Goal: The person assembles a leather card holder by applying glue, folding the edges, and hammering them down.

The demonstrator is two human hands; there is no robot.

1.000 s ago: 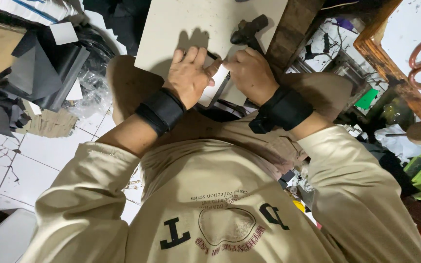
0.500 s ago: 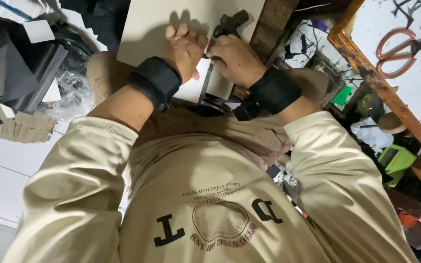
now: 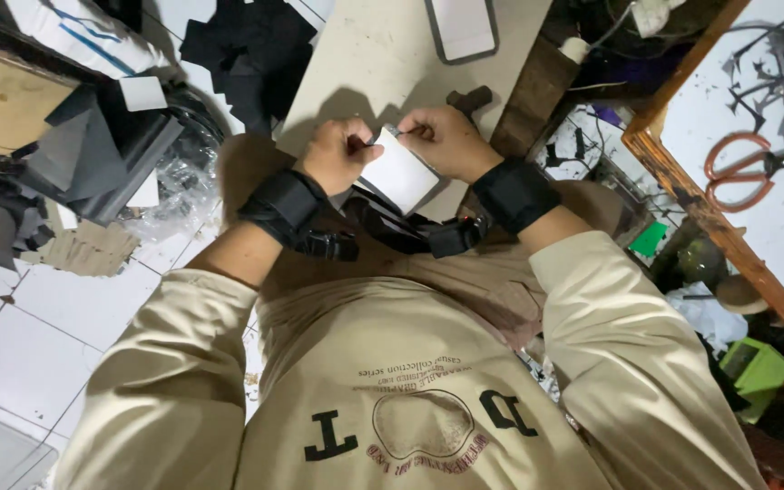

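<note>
Two hands pinch one small white rectangular card [image 3: 398,171] by its upper corner, the left hand [image 3: 342,152] and right hand [image 3: 445,138] both closed on it. Its long axis runs diagonally toward the lap, above one beige board [image 3: 365,63]; one phone [image 3: 462,27] and one pair of orange-handled scissors [image 3: 755,163] lie apart.

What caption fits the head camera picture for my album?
Two hands, left hand and right hand, hold a small white card over a pale board.

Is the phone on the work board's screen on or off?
Off, it seems: the phone lies face up on the pale board, its screen blank and grey, reflecting light only.
</note>
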